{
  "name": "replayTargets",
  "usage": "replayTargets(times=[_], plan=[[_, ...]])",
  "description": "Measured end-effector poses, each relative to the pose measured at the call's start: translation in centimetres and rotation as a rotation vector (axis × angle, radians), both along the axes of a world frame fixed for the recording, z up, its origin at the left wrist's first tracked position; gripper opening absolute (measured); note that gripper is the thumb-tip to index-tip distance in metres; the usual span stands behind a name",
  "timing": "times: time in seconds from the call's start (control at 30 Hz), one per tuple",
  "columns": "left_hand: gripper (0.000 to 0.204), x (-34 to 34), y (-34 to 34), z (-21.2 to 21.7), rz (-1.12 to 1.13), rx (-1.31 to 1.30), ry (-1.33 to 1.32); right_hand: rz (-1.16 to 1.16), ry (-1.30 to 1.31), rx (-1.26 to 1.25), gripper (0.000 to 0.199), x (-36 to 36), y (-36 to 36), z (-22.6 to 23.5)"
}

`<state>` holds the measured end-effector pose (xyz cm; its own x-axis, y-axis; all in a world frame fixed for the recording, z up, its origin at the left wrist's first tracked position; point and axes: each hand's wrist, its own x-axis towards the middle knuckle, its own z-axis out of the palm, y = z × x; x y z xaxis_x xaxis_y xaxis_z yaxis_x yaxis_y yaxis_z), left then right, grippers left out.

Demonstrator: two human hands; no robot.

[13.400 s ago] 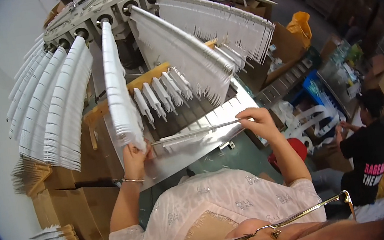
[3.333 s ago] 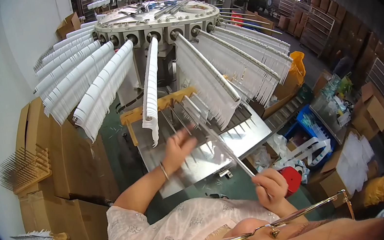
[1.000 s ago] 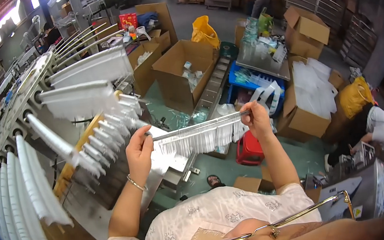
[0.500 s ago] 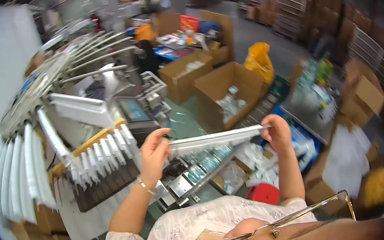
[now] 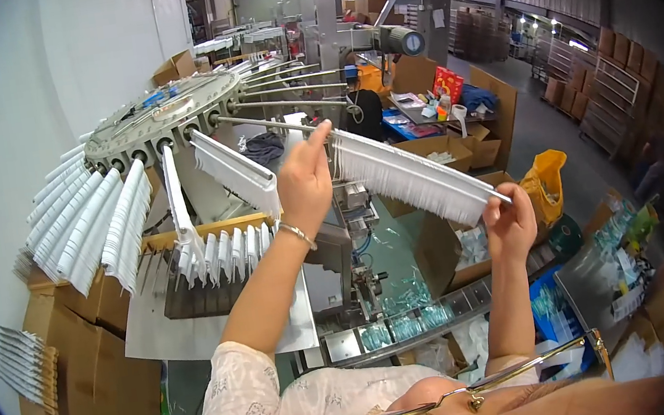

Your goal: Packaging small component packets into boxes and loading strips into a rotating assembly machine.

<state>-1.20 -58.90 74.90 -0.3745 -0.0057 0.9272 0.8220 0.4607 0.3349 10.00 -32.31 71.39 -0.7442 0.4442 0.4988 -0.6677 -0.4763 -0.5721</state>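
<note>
A round metal carousel (image 5: 166,116) with rods sticking out all round stands at the left. A long row of thin white pieces (image 5: 413,179), packed like a fringe on a metal rod, slants between my hands. My left hand (image 5: 307,181) is closed round its upper end, where it meets the tip of a bare carousel rod (image 5: 265,123). Whether the two touch is hidden by my fingers. My right hand (image 5: 510,220) pinches the lower end, the metal tip showing past the fingers. Other white rows (image 5: 85,229) hang from the carousel's near and left rods.
Below the carousel, a wooden-edged rack (image 5: 217,296) holds several white rows. A conveyor (image 5: 417,327) with teal packs runs in front of me. Open cardboard boxes (image 5: 441,256), a yellow bag (image 5: 548,185) and a cluttered metal table (image 5: 589,282) stand at the right.
My view has turned up and left. The white row, held level before, now slants, its left end raised to the carousel rod. My left hand has closed in on that end.
</note>
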Motion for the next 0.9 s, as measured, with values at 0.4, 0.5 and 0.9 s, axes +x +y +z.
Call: replayTargets(times=[0.4, 0.5, 0.9], plan=[[0.042, 2.8, -0.5, -4.6, 0.186, -0.168, 0.148, 0.056, -0.033, 0.307, 0.02, -4.7, -6.4, 3.8], [0.041, 6.9, -2.1, -6.9, -0.061, -0.292, 0.108, 0.06, -0.055, 0.349, 0.022, -8.1, -11.3, 3.9], [0.024, 12.2, -17.2, -12.1, -0.21, -0.362, -0.096, -0.012, -0.059, 0.019, 0.032, -11.5, -17.4, 4.2]])
